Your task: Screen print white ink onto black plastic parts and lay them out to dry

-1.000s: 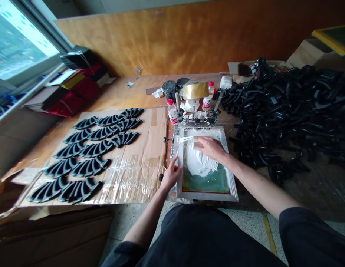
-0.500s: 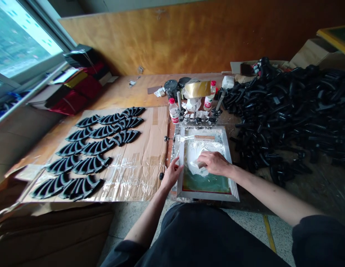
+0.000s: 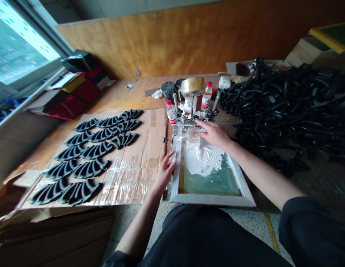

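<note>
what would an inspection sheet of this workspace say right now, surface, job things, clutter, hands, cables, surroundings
Surface: wooden table, with a cardboard sheet at left.
Job's things: screen-printing frame, white paste smeared across its green mesh; pale block near its far end.
Clutter: heap of black parts at right; tape roll and red-capped bottle beyond the frame.
Hands: left hand open at the frame's left rail, contact unclear; right hand by the pale block, grip unclear.
Cables: nothing seen.
Surroundings: window at left, wooden board behind.
</note>
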`<state>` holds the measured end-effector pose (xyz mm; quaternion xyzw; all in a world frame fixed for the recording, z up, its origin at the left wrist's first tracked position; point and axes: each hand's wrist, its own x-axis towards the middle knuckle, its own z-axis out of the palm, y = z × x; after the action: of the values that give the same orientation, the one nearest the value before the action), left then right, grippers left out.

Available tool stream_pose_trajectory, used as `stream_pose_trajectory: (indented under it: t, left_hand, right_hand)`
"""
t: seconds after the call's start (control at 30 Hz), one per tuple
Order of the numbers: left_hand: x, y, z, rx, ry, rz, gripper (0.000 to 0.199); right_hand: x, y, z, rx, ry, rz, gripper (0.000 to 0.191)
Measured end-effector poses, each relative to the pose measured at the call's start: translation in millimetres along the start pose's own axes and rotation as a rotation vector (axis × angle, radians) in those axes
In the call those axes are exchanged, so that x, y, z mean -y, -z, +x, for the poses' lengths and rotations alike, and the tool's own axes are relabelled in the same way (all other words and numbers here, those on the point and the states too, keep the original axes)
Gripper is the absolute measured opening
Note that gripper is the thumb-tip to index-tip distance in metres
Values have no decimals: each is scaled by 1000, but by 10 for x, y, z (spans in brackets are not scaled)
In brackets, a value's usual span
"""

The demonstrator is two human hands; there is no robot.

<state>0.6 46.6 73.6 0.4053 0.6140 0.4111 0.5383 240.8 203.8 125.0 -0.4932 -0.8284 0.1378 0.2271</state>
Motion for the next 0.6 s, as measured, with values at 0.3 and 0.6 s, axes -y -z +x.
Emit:
stream_pose_trajectory:
  t: [0.3, 0.6]
  left_hand:
    - [-1001, -133, 396, -111, -372, -321, 51]
    - [119, -747, -206, 263, 339, -340, 62]
  right_hand:
    - [-949, -122, -803, -76, -540, 97, 31]
    - [493, -964, -1273, 198, -185, -171, 14]
